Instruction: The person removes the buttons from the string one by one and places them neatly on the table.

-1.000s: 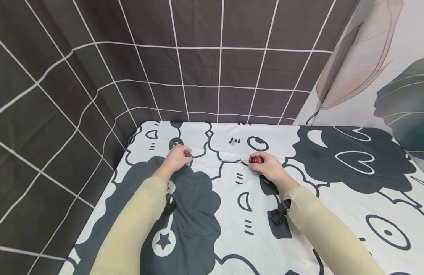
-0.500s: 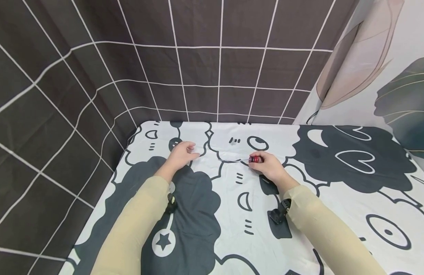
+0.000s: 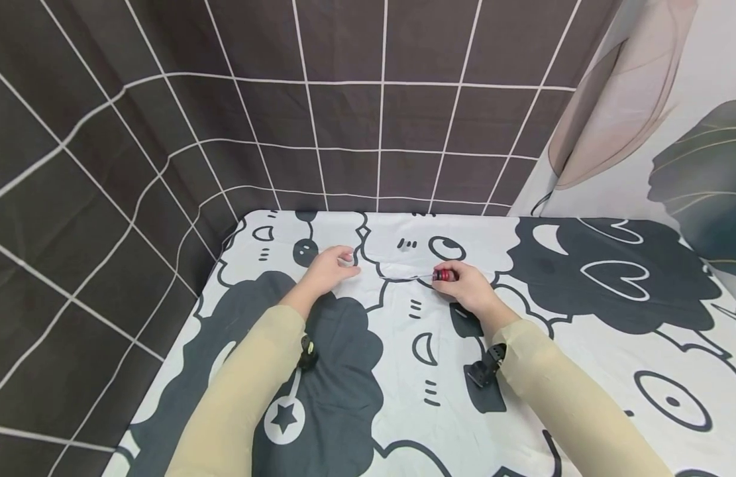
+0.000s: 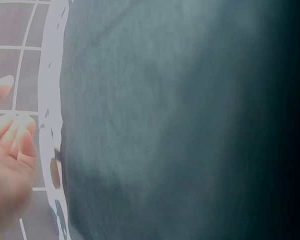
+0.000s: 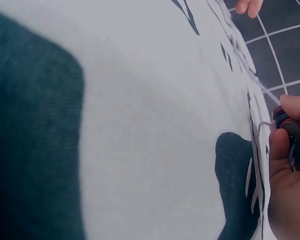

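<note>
My right hand [image 3: 470, 291] pinches a small, round red-and-black thing [image 3: 444, 275] between thumb and fingers, low over the sheep-print cloth. A thin pale string [image 3: 417, 277] runs from it toward the left. In the right wrist view the thing shows dark rings [image 5: 296, 137] with red between them, and the string loops beside it. To the left, my left hand [image 3: 327, 271] hovers with thumb and fingers apart and nothing between them. Its fingertips point toward the string's far end. In the left wrist view only part of this hand [image 4: 10, 170] shows, at the left edge.
A white and dark grey cartoon cloth [image 3: 415, 424] covers the surface below. Behind and to the left hangs a dark grid-patterned curtain [image 3: 344, 119]. A leaf-printed curtain [image 3: 695, 152] stands at the right, with a short black cable [image 3: 542, 202] at its foot.
My left hand has spread its fingers and shifted right toward the string. The right hand has stayed in place with the red-and-black thing.
</note>
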{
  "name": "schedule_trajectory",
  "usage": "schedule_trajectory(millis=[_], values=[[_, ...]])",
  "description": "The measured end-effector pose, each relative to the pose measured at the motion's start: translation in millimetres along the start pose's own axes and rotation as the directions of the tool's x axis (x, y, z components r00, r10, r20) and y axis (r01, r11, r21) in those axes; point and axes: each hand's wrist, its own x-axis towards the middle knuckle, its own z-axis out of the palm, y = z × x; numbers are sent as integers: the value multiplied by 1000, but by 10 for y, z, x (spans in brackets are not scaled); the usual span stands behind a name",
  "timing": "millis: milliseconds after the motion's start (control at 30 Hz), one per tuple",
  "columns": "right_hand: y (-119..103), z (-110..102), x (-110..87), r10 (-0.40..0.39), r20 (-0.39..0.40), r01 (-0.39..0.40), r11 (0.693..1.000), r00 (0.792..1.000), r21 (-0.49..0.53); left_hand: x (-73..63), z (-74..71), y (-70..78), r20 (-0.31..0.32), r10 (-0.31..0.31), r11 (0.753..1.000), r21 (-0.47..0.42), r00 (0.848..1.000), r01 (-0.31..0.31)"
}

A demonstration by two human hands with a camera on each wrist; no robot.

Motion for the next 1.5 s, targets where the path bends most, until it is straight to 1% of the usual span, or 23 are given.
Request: schedule_trajectory(millis=[133,300,400,500,633,800,867,1100,1267,1500], values=[[10,-15,-6,-7,-11,7,1000,1000,-3,31,61,83,14,14,1000,-1,1000,-14],[16,-28,-10,-10,-13,10,1000,1000,25,106,162,184,33,32,999,29,999,-33],[12,-36,-14,-2,-2,2,1000,1000,17,144,217,220,44,14,1000,15,999,-14],[10,-43,-13,10,5,-10,1000,1000,-1,165,250,260,52,-26,1000,10,998,25],[9,-32,-17,17,10,-17,1000,1000,-7,159,286,313,70,-28,1000,-1,997,28],[12,-21,-25,11,11,-11,1000,1000,-20,139,328,323,96,-2,1000,-10,995,3],[11,-24,-28,7,12,-7,1000,1000,-22,139,342,313,98,-3,1000,-7,995,4],[-8,-31,-42,-2,-1,2,999,1000,-45,176,409,287,102,27,1000,-5,994,-27],[-10,-23,-38,-4,1,4,1000,1000,-18,169,446,298,105,39,999,-16,994,-37],[7,-25,-27,5,4,-5,1000,1000,-19,167,475,307,113,43,999,-26,993,-40]])
